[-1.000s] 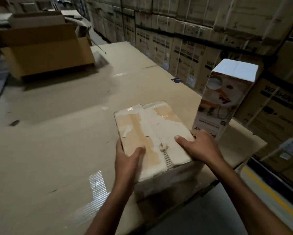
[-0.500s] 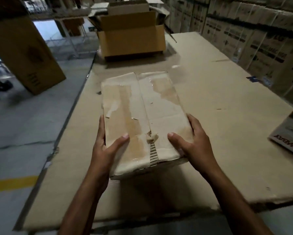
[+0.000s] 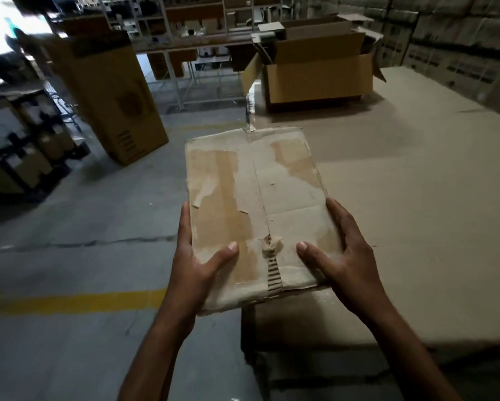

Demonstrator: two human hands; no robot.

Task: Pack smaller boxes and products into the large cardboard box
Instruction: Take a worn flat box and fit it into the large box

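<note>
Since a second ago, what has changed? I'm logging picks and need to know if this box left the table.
The taped box was lifted off the cardboard-covered table and now hangs past its near corner, partly over the floor. The view swung left, so the white product box is out of sight. Unchanged: left hand and right hand hold its near end, thumbs on top.

Only the arms of this person are in sight. The left hand (image 3: 196,264) and right hand (image 3: 341,256) are bare, as are both wrists. The left forearm (image 3: 156,351) and right forearm (image 3: 411,351) are slim and uncovered right down to the edge of sight. The thumbnails (image 3: 233,246) are short, trimmed and pale in the dim light; finer detail on the knuckles is hard to make out
</note>
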